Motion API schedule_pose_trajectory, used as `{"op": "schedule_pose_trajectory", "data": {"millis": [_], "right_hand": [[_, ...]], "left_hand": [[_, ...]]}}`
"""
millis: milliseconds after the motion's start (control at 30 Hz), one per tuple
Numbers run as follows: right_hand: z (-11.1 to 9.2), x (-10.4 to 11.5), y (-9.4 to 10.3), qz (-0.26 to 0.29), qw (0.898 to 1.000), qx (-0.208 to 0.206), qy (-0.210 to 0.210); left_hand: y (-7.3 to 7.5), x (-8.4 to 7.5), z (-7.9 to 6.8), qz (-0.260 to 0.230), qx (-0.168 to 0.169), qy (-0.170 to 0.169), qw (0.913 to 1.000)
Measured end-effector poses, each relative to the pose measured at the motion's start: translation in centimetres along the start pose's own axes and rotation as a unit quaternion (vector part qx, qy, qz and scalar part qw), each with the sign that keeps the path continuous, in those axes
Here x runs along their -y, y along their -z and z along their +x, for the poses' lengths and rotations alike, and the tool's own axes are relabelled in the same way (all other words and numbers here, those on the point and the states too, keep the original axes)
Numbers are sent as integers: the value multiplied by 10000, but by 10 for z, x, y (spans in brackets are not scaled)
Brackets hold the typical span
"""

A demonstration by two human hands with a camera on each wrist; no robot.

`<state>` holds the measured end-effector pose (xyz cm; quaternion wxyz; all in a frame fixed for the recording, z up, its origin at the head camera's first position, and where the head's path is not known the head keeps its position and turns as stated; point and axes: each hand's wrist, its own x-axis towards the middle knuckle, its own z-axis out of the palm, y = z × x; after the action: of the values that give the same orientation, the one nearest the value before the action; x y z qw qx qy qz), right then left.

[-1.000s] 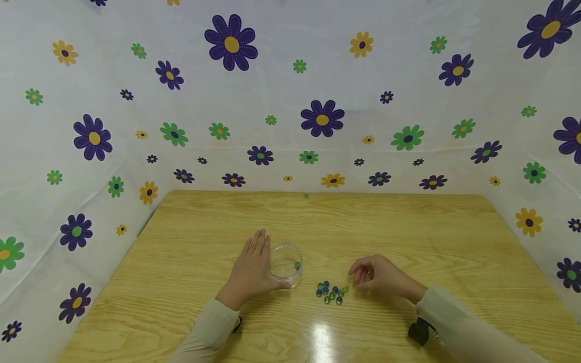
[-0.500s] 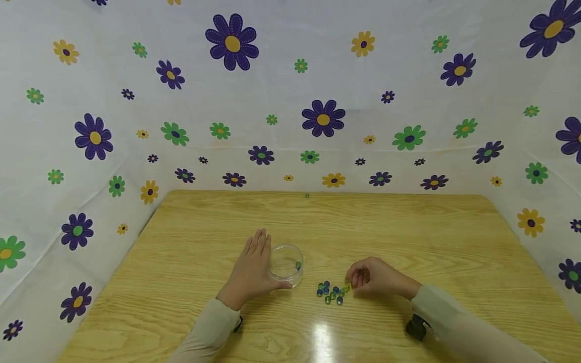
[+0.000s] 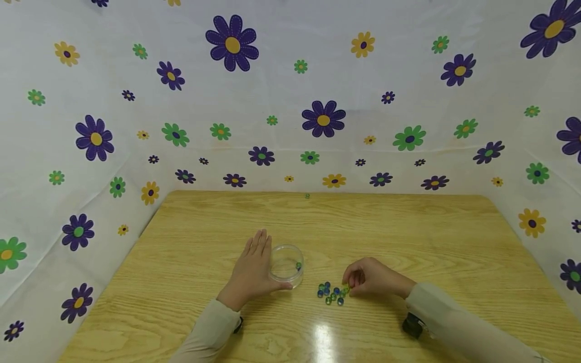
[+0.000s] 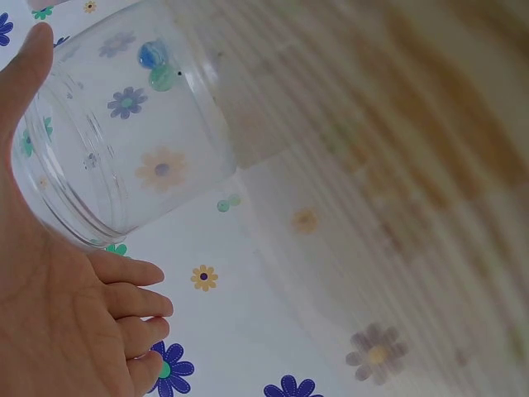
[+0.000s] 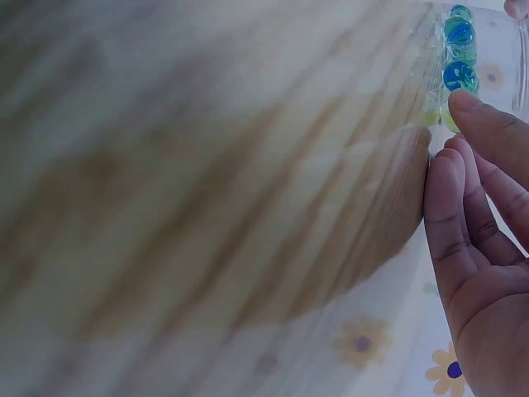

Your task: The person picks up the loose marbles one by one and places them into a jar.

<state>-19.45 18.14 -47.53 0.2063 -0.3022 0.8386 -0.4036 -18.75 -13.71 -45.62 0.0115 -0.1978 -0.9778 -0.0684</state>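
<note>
A short clear jar (image 3: pixel 297 281) stands left of centre. Inside it, the left wrist view shows a blue marble (image 4: pixel 152 55) and a green marble (image 4: pixel 163 78). My left hand (image 3: pixel 254 267) lies along the jar's left side, its fingers straight and its thumb across the near side. To the right, several blue and green glass marbles (image 3: pixel 334 297) form a loose cluster on the table. At that cluster's right end, my right hand (image 3: pixel 376 278) has thumb and forefinger round a yellow-green marble (image 3: pixel 346 290). In the right wrist view the thumb partly covers this marble.
The wood-grain table (image 3: pixel 218 217) has a lone green marble (image 3: pixel 307 195) by its far edge. A white cloth (image 3: pixel 272 80) printed with flowers rises behind the table and along both sides.
My right hand has moved slightly left, bringing its thumb and forefinger round the yellow-green marble. My left hand, the jar and the other marbles stay in place.
</note>
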Motion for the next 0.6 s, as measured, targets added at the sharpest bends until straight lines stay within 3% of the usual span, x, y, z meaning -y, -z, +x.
{"op": "schedule_pose_trajectory", "data": {"millis": [600], "right_hand": [[3,5,-2,-212,9998,60,20]], "left_hand": [[-2,1,0,76,-23,-32,10000]]}}
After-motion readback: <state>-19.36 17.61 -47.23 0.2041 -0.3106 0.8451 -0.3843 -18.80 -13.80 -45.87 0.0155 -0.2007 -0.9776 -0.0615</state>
